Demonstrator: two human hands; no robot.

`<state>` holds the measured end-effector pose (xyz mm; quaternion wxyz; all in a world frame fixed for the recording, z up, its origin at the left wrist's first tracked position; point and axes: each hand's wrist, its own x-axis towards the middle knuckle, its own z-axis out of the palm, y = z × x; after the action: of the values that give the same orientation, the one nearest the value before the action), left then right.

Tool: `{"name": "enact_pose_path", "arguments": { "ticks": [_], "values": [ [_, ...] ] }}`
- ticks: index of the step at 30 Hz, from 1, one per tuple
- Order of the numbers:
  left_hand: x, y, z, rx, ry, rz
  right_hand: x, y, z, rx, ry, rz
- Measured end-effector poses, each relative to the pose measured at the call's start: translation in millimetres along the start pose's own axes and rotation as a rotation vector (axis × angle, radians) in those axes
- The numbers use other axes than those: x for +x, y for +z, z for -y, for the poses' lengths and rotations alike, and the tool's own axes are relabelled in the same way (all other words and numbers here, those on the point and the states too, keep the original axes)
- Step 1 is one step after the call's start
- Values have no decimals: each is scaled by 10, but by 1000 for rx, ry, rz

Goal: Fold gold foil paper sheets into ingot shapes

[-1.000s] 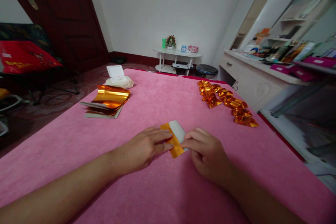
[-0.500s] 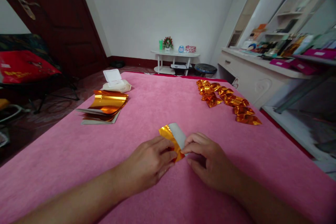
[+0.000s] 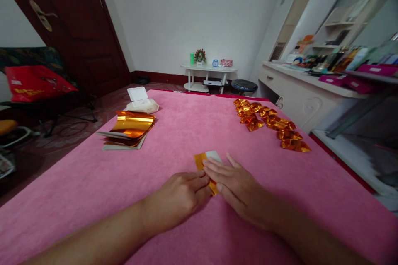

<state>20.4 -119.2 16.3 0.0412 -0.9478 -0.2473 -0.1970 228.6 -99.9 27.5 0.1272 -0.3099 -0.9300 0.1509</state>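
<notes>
A partly folded sheet of gold foil paper (image 3: 200, 160), its pale grey back showing on the right side, lies on the pink cloth in front of me. My left hand (image 3: 186, 192) has its fingers bent together and pressed onto the left edge of the sheet. Stretched flat across the middle of the paper is my right hand (image 3: 236, 186), its fingertips close to those of the left and the index finger slightly apart. Both hands hide much of the sheet's lower part.
A stack of gold foil sheets (image 3: 133, 125) lies at the left, with an opened pale packet (image 3: 144, 105) behind it. Several folded gold foil pieces (image 3: 267, 122) are bunched at the right. The pink cloth (image 3: 186, 120) covers the surface. Beyond stand a white side table (image 3: 209, 67) and a stool (image 3: 244, 85).
My right hand has gone from pinching the sheet's right edge to lying flat over it, moving left. The visible grey area has shrunk. The view has tilted up slightly.
</notes>
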Motion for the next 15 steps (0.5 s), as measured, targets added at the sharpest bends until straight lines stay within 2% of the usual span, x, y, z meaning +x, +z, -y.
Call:
{"name": "enact_pose_path", "arguments": {
  "ticks": [3, 6, 9, 12, 15],
  "values": [
    [-8, 18, -2, 16, -2, 28, 202, 7, -114, -19, 61, 57],
    [-5, 17, -14, 13, -22, 38, 300, -11, -121, -38, 83, 92],
    [0, 10, -25, 4, -26, 25, 154, -11, -41, -63, 91, 73],
    [6, 8, -21, -3, -11, 7, -40, -11, 2, -81, 35, 43],
    [11, 17, -24, 32, 5, -9, 0, -35, -37, -88, 33, 71]
  ]
}}
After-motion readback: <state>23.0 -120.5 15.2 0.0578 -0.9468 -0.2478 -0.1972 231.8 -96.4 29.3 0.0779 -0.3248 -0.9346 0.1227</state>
